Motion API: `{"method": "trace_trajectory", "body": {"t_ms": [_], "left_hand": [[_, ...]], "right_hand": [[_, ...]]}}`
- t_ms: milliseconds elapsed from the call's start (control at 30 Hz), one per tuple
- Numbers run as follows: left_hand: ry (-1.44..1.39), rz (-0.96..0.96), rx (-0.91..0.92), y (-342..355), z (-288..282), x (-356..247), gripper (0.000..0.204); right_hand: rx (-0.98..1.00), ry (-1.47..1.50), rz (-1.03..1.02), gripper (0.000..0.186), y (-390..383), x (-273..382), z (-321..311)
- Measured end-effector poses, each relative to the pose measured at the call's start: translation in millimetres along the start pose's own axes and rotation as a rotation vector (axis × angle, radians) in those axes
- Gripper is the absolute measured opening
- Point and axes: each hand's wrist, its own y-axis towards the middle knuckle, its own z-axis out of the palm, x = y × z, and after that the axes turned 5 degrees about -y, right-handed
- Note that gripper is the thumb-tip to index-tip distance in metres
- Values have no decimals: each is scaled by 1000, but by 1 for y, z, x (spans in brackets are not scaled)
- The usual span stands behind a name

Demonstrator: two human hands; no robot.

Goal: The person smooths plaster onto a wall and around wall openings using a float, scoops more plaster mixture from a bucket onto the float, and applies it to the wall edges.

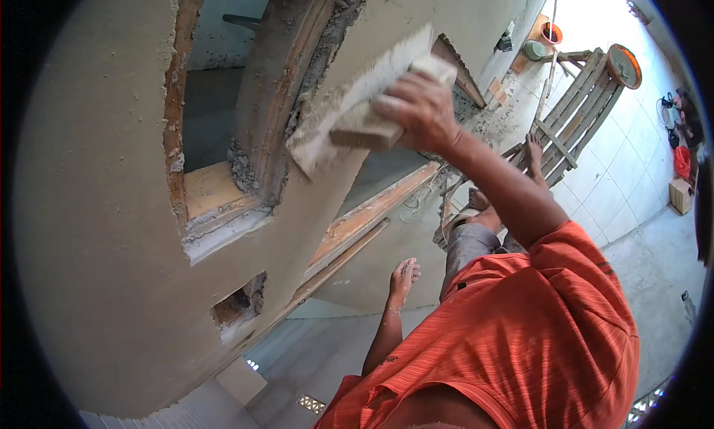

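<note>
My right hand point(422, 109) grips a pale, plaster-smeared float point(323, 131) by its block-like handle, with the long board against the rendered wall point(104, 206) between the openings. Beside it, the left opening has a rough wooden and mortar frame point(264, 109), crumbly along the edges. My left hand point(404, 279) hangs lower down near my body, empty, with fingers loosely apart and dusted pale.
My bare feet point(483, 219) are on a rough slatted wooden scaffold point(573, 120). A shallow orange-rimmed pan point(624, 67), a small bucket point(534, 50), cables and a red bag point(682, 161) lie around on the tiled floor point(625, 176). A small square hole point(242, 304) pierces the wall.
</note>
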Motion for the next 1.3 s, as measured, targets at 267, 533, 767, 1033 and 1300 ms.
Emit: {"method": "trace_trajectory", "body": {"t_ms": [267, 533, 767, 1033, 1300], "left_hand": [[48, 55, 35, -1, 0, -14, 38], [98, 52, -30, -8, -10, -31, 37], [41, 18, -77, -22, -5, -44, 38], [-33, 107, -149, -61, -1, -18, 41], [-249, -91, -254, -125, 16, 121, 48]], "right_hand": [[165, 215, 179, 40, -94, 82, 40], [-316, 81, 287, 35, -11, 33, 27], [-368, 80, 378, 36, -9, 29, 29], [-432, 65, 479, 40, -4, 21, 30], [-454, 112, 694, 39, 8, 18, 27]]}}
